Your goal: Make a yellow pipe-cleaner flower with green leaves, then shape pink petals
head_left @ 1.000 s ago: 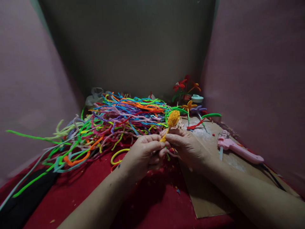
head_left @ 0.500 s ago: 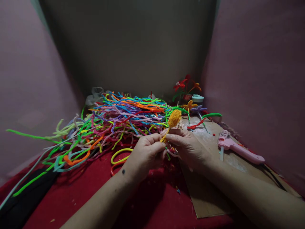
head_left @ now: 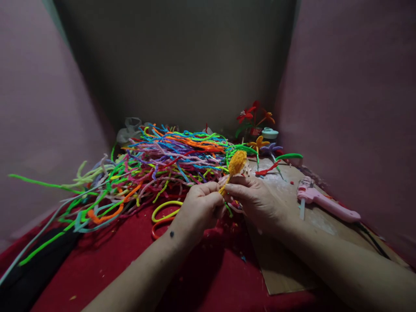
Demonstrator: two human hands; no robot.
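A yellow-orange pipe cleaner piece (head_left: 237, 162), bunched into a petal-like oval with a narrow tail, stands upright between my hands. My left hand (head_left: 203, 203) is closed, its thumb and forefinger pinching the lower tail. From the other side, my right hand (head_left: 251, 197) also pinches the tail just below the oval, fingers closed. The very end of the tail is partly hidden by my fingers. Behind both hands lies a large heap of pipe cleaners (head_left: 175, 151) in many colours.
Scissors with yellow and red handles (head_left: 165, 219) lie left of my hands on red cloth (head_left: 130, 268). At right, a pink glue gun (head_left: 328, 203) rests on a brown board (head_left: 282, 273). Pipe cleaner flowers (head_left: 259, 144) and a container with a pale teal lid (head_left: 269, 133) stand behind.
Both hands keep their pinch on the yellow-orange piece. Its oval top has tipped very slightly left and lower; little else differs.
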